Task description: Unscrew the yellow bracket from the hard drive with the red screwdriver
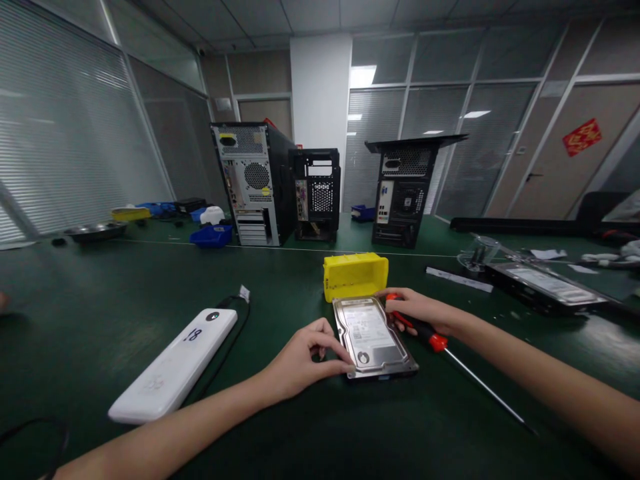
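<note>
A silver hard drive (369, 333) with a white label lies on the green table, right in front of the yellow bin. My left hand (307, 353) is closed in a pinch at the drive's near left corner, thumb and fingertip meeting there. Whether a small part is also between them cannot be made out. Wrapped in my right hand (415, 310) is a screwdriver (439, 343) with a red and black handle, its long shaft pointing down to the right. Some fingers of that hand rest at the drive's far right edge.
The yellow bin (355, 277) stands on its side behind the drive. On the left lies a white power bank (175, 367) with a black cable. Computer cases (257, 183) stand at the back. Another drive-like unit (545, 283) and a clear cup (479, 252) are on the right.
</note>
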### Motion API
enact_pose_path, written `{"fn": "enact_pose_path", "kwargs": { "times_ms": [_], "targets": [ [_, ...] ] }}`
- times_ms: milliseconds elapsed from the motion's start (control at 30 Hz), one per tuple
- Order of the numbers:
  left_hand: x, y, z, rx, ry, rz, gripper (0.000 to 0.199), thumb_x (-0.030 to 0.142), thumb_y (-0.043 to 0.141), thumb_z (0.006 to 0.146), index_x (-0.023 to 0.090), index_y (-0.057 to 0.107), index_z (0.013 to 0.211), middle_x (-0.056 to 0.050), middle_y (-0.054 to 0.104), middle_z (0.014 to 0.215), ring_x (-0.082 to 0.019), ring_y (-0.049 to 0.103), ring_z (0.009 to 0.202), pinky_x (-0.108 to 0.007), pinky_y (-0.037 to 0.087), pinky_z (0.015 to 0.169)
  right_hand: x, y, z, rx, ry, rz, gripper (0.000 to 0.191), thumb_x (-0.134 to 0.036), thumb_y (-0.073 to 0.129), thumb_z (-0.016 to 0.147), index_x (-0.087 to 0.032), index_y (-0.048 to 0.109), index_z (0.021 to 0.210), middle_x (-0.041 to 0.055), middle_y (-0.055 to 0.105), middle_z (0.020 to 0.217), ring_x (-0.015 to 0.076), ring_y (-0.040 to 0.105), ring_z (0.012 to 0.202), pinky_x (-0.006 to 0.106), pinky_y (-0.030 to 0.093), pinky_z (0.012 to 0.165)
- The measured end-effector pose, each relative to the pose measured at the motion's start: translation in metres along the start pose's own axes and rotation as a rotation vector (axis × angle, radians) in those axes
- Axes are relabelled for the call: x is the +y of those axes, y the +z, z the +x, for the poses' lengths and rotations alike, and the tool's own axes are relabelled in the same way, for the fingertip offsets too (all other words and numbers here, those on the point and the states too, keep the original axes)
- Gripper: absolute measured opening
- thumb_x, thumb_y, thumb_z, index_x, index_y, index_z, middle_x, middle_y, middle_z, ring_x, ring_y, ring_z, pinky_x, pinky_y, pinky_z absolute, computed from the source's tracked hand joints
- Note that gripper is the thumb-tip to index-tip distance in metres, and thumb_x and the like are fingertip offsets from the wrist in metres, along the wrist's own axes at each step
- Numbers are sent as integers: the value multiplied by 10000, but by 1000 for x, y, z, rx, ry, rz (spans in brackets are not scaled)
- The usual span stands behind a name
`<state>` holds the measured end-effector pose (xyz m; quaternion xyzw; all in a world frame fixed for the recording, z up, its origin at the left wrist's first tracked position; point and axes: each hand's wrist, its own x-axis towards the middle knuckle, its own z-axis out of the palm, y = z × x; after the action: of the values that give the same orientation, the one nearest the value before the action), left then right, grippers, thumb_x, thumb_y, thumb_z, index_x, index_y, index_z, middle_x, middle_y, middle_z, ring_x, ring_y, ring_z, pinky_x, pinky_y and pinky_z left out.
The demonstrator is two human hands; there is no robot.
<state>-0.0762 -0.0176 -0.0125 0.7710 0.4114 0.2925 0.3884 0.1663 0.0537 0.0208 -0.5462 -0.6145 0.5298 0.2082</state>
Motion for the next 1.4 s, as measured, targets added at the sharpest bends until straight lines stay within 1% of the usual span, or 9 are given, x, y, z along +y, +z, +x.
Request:
{"fn": "enact_pose_path", "kwargs": {
  "times_ms": [133,200,267,333,500,800,1000,1200,1400],
  "targets": [
    [0,-1,-1,-31,3,-2,202,388,708,748,214,743,844,9,419,813,-128,422,747,-234,349,640,-18,-9,-18,42,-45,-111,423,-177,542,806,-135,433,1212,-56,497,483,69,431,378,158,355,350],
    [-1,-2,-2,-49,19,-5,197,383,720,738,223,745,850,9,428,809,-129,427,754,-232,351,647,-32,-17,-32,51,-122,-174,334,-223,546,830,-154,460,1145,-55,486,472,70,427,378,160,343,353],
    [0,-1,-2,-63,36,-4,200,369,740,718,228,747,860,9,439,807,-128,429,750,-231,350,642,-47,-24,-47,62,-228,-185,290,-279,571,833,-180,481,1091,-50,492,499,68,434,393,164,350,364],
    [1,-1,-3,-55,51,9,195,353,756,703,226,749,850,10,446,796,-126,426,733,-231,350,633,-60,-28,-61,66,-342,-154,335,-307,639,792,-204,497,1078,-42,506,554,81,475,439,181,391,392],
    [6,2,-5,11,56,80,153,347,753,705,219,751,789,8,457,774,-130,432,725,-238,357,641,-76,-15,-80,51,-490,-88,320,-303,690,740,-209,536,1004,-22,525,717,80,517,522,211,451,472],
    [6,2,-5,7,56,71,190,358,765,688,190,730,769,10,462,788,-127,438,733,-231,352,633,-81,4,-81,19,-561,33,209,-225,667,757,-185,566,936,-29,512,703,72,506,564,203,453,535],
    [1,2,-2,1,21,58,242,399,775,664,192,728,779,9,456,791,-129,430,731,-230,341,626,-84,15,-82,77,-797,259,217,-257,628,816,-224,542,1012,-49,505,685,63,501,552,187,440,516],
    [2,2,-2,-5,9,39,229,385,780,659,185,728,758,12,454,775,-129,425,723,-235,330,620,-82,31,-75,191,-970,351,140,-223,597,839,-239,503,941,-57,478,682,63,499,572,187,439,540],
    [4,1,-1,-14,-18,31,214,365,783,661,180,727,753,12,454,769,-131,427,729,-232,326,616,-79,42,-70,194,-979,373,127,-235,591,849,-244,483,915,-58,475,685,62,497,574,186,438,547]
  ]
}}
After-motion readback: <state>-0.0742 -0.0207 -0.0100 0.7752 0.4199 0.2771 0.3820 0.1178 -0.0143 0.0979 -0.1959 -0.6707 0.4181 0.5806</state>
